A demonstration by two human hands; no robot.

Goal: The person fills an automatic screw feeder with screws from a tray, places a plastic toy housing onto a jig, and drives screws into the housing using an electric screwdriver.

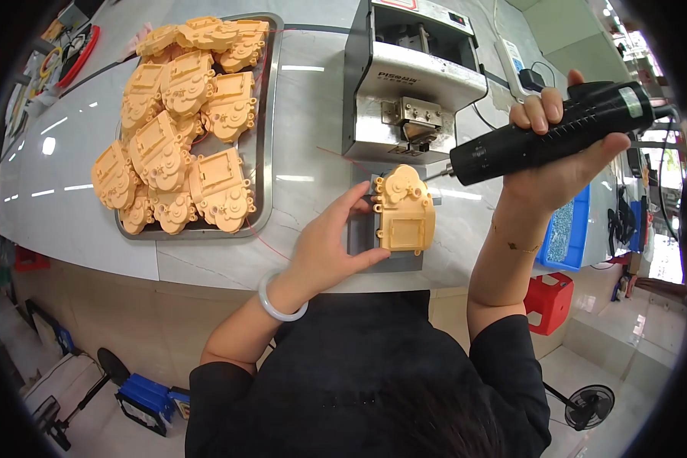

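A black electric screwdriver (pixel 511 145) is held in my right hand (pixel 542 175), fingers and thumb wrapped around its body. Its thin bit points left, close to the upper right of a yellow plastic housing (pixel 404 217); I cannot tell whether the tip touches it. That housing lies on a grey fixture (pixel 359 233) at the table's front edge, its rectangular recess toward me. My left hand (pixel 332 240) grips the housing's left side, thumb at the lower corner and fingers near the upper one.
On the left, a metal tray (pixel 264 153) bears several stacked yellow housings (pixel 160 149). Behind the fixture stands a black and silver machine (pixel 412 84), probably a screw feeder. At right are a blue bin (pixel 580 229) of small pieces, a red stool (pixel 549 301) and a power strip (pixel 509 65).
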